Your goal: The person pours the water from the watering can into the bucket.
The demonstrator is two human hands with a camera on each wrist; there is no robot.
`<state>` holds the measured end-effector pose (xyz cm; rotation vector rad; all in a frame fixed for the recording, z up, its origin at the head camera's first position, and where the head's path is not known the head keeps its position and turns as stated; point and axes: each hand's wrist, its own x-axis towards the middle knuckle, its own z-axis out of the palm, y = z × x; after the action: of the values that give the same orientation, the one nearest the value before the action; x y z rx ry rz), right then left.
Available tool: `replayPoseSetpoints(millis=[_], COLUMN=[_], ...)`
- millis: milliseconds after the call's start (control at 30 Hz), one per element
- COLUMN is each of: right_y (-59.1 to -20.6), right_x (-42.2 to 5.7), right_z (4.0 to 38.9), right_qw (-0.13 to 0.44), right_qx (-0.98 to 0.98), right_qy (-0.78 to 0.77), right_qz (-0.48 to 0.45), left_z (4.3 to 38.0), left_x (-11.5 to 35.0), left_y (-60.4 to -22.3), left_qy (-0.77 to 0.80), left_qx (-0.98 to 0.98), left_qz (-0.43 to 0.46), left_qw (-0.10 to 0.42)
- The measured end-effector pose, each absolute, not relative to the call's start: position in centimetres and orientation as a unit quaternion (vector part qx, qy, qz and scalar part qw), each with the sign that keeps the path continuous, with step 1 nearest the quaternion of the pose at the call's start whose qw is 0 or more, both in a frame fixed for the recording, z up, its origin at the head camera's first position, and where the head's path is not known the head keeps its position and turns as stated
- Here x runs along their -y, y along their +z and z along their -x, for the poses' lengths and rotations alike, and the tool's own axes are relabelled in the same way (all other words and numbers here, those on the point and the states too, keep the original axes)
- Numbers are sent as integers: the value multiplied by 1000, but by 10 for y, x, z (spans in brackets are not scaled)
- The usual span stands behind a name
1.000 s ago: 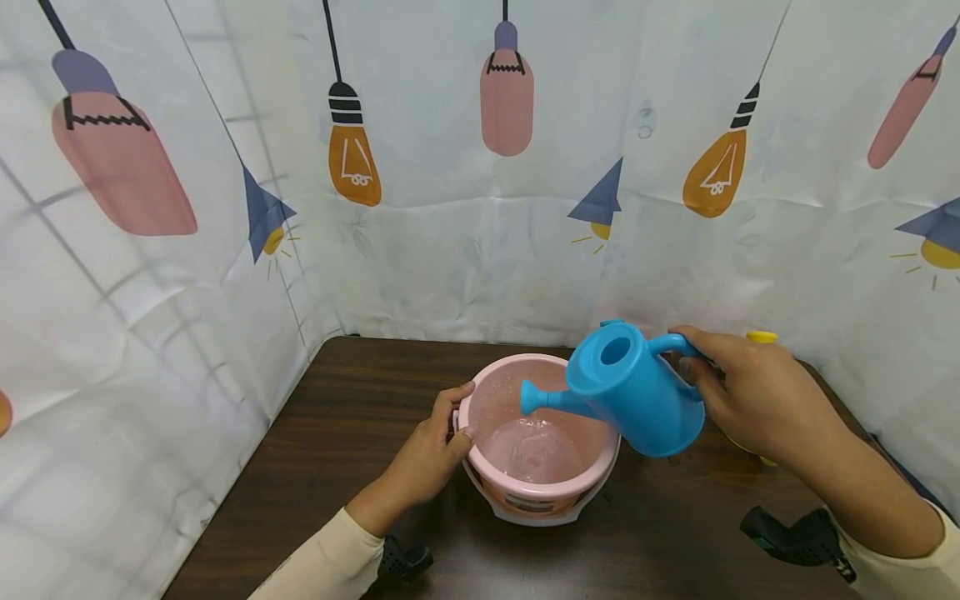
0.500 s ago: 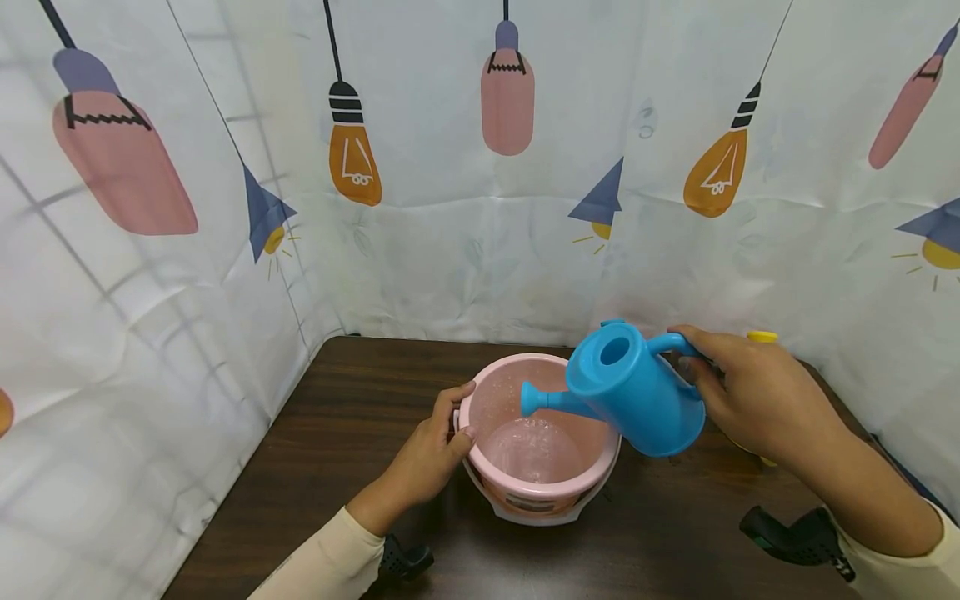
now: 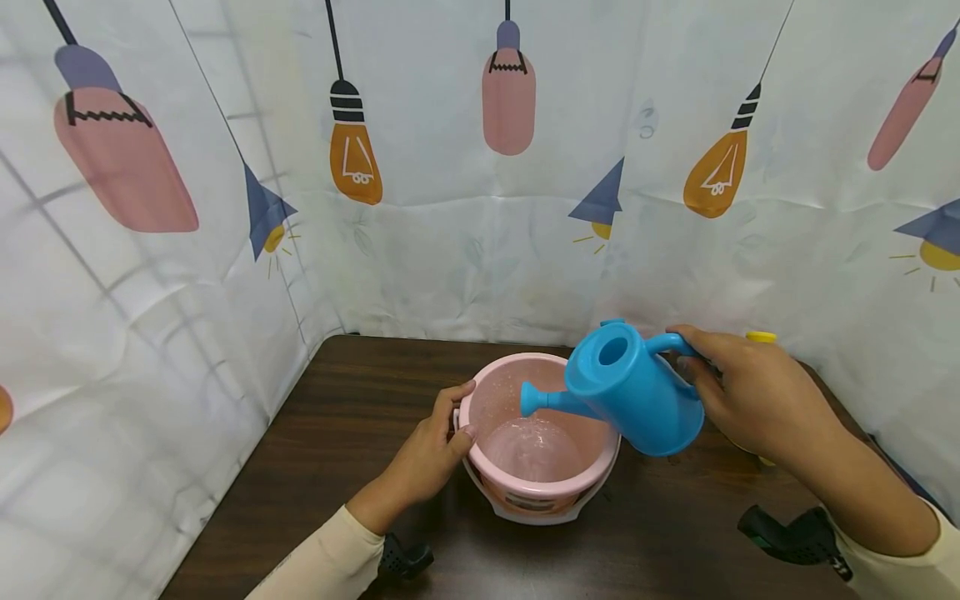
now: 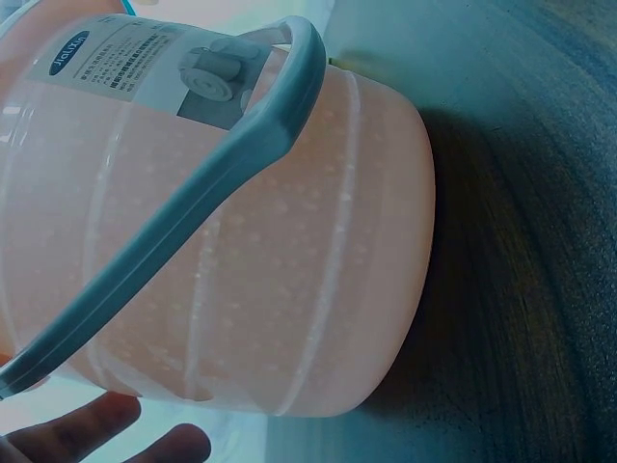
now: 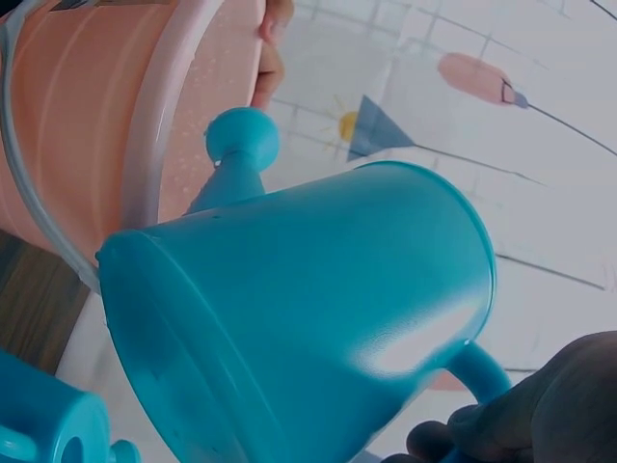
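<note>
Left hand (image 3: 435, 446) holds pink bucket rim (image 3: 536, 487) | right hand (image 3: 757, 396) grips blue watering can (image 3: 641, 404), mostly hiding yellow-topped object (image 3: 761, 337)

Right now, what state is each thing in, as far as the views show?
Pink bucket: upright on the table, rippled water inside
Bucket handle: lowered outside the bucket
Blue watering can: tilted, top opening uncovered, spout over the bucket
Left hand: holding the bucket's rim
Right hand: gripping the watering can's handle
Yellow-topped item: mostly hidden, state unclear
Printed curtain: hanging, creased
</note>
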<state>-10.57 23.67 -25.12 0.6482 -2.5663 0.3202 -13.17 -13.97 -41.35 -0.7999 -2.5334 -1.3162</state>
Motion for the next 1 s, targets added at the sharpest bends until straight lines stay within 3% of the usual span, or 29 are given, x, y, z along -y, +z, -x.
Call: replayPoseSetpoints(millis=[300,1000], right_y=[-249,-250], right_x=[-234,-233], right_z=[105,105], right_qw=[217,238], right_qx=[943,937], right_qy=[117,107], right_qz=[-224,-230], left_z=[133,134], left_x=[140,139], left_y=[-415,-415], left_qy=[-440,-450], left_qx=[850,848], left_qz=[275,269], left_qw=[92,82])
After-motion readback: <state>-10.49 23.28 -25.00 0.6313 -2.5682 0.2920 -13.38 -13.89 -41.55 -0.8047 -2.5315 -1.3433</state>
